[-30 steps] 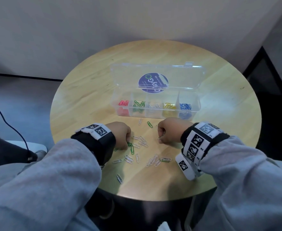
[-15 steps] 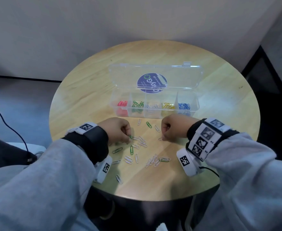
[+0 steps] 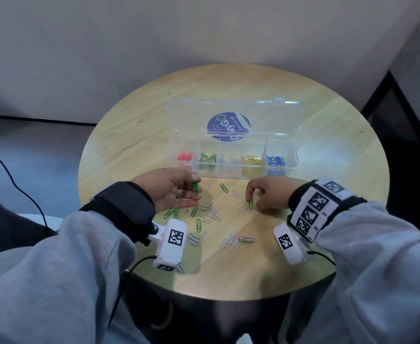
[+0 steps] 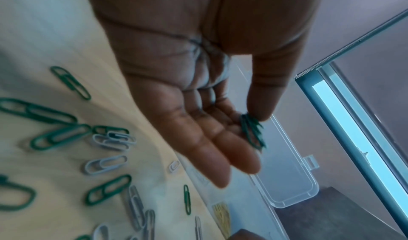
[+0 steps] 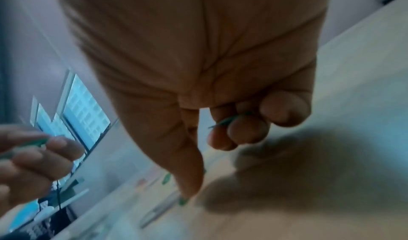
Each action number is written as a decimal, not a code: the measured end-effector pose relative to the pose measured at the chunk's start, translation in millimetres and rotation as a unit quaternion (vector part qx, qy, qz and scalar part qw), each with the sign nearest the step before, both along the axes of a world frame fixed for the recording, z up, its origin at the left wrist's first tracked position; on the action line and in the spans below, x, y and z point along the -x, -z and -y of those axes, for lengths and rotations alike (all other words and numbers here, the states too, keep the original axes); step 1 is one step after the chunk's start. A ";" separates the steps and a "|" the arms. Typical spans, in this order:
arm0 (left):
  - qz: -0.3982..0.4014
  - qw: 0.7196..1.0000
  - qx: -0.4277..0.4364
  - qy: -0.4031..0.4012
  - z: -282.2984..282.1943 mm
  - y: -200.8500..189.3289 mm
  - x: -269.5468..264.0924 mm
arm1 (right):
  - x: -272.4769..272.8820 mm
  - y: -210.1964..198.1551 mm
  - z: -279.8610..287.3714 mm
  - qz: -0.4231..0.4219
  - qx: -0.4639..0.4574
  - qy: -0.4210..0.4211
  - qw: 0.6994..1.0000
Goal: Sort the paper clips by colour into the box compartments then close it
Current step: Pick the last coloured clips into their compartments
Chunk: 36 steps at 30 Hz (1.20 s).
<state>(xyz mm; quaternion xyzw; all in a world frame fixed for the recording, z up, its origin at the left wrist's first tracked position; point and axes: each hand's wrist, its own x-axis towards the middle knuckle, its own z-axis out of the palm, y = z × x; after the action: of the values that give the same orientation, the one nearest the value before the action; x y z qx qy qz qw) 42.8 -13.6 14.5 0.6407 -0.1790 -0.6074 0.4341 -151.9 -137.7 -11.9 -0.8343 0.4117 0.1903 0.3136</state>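
The clear plastic box (image 3: 293, 162) stands open at mid table, its lid (image 3: 273, 112) tilted back. Its compartments hold red, green (image 3: 207, 158), white, yellow and blue clips. My left hand (image 3: 194, 186) is lifted in front of the box's left end, palm turned up, thumb and forefinger pinching a few green clips (image 4: 251, 132). My right hand (image 3: 252, 197) is low over the table with curled fingers. Its thumb tip touches a loose green clip (image 3: 250, 204), and another green clip (image 5: 229, 120) sits tucked in its curled fingers.
Several loose green and white clips (image 3: 211, 212) lie scattered between and in front of my hands on the round wooden table (image 3: 129, 145). One white clip (image 3: 181, 269) lies near the front edge. A wall stands behind the table and a black cable (image 3: 17, 187) trails at the left.
My left hand has lifted off the table and turned palm up with green clips pinched. My right hand has shifted slightly right and set its thumb on a green clip.
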 end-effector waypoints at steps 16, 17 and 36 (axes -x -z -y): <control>0.513 0.782 -0.138 0.325 6.3 4.7 17.5 | -3.9 3.5 -3.9 -0.005 0.050 -0.081 0.995; 0.529 0.762 -0.147 0.345 5.5 6.7 21.5 | -4.1 2.7 -5.0 -0.014 0.057 -0.091 0.994; 0.513 0.760 -0.209 0.341 2.3 28.6 34.9 | 12.3 4.6 -21.5 0.139 -0.336 0.069 0.929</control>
<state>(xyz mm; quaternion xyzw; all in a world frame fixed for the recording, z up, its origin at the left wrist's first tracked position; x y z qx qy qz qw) 7.9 -15.9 -14.1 0.8276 -0.4506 -0.3183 -0.1030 -164.2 -116.2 -16.5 -0.6675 0.3324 0.1778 0.6422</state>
